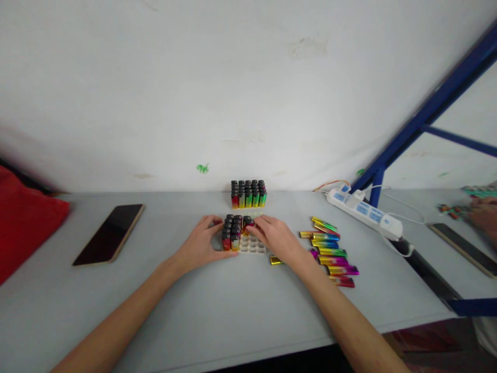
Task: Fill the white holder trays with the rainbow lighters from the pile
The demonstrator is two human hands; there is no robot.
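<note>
A pale tray with round holes lies in front of me, and black-topped lighters stand upright in its left columns. My left hand is closed around the tray's left side, thumb along the front edge and fingers at the back left corner. My right hand reaches over the tray from the right. Its fingertips pinch a lighter with a black top beside the filled columns; the fingers partly cover it. Loose shiny lighters in several colours lie to the right, one near my right wrist.
A full block of upright lighters stands near the wall. At the left are a phone and a red bag. A power strip with cables and a blue metal frame stand right. Another person's hand shows far right.
</note>
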